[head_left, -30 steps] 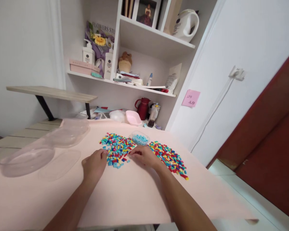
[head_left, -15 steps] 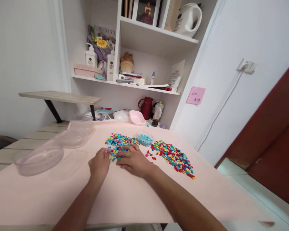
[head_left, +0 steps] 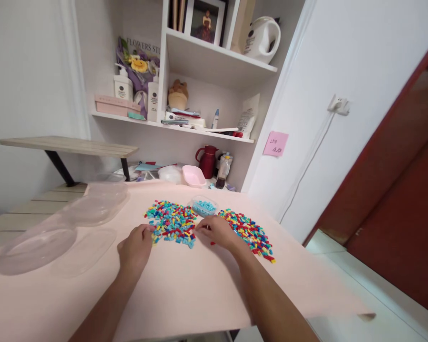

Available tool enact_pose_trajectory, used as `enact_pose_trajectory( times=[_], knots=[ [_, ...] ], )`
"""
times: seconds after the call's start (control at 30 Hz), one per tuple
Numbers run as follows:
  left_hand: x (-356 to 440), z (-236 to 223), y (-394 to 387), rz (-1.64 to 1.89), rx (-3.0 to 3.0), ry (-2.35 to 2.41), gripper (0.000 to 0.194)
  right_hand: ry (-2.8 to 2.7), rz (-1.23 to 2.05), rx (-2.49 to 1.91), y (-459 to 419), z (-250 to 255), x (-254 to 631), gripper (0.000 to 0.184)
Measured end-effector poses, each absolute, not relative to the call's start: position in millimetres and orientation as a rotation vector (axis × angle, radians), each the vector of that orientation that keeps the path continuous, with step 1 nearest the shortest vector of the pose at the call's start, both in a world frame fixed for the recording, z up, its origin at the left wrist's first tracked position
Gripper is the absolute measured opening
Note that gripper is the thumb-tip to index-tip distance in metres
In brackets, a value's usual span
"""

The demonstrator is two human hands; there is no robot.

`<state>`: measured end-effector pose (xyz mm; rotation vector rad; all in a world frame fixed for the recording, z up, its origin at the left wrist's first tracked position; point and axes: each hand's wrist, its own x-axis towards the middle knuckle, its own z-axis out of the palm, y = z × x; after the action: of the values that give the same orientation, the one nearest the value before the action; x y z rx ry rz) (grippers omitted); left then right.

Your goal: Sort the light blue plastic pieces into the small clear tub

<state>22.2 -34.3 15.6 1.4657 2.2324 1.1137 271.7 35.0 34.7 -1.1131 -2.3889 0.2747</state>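
Note:
A loose pile of small multicoloured plastic bricks, many of them light blue, lies in the middle of the table. At its left edge is my left hand, fingers curled in; whatever they hold is hidden. My right hand is at the pile's right side, thumb and fingers drawn together near the bricks, and I cannot make out what is in them. Just behind it stands a small clear container with light blue bricks inside. A second pile of mixed bricks, partly covered by my right hand, spreads to the right.
Clear plastic containers and a flat clear lid lie on the left of the pink-covered table. At the back are a pink tray, a red jug and a bottle, below shelves.
My right hand has moved right, off the middle pile to its right side, uncovering more bricks. My left hand stays at the left edge. The view has swung slightly right.

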Motion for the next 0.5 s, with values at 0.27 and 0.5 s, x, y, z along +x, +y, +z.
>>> enact_pose_trajectory(
  times=[0.27,0.5],
  knots=[
    [21.1,13.5,-32.2,1.082,1.524,2.218,0.031,-2.508,0.178,-1.137,29.0,31.7,262.5,0.029],
    [22.5,14.5,-32.5,1.085,1.54,2.223,0.031,-2.463,0.251,-1.096,30.7,36.0,266.4,0.025]
  ],
)
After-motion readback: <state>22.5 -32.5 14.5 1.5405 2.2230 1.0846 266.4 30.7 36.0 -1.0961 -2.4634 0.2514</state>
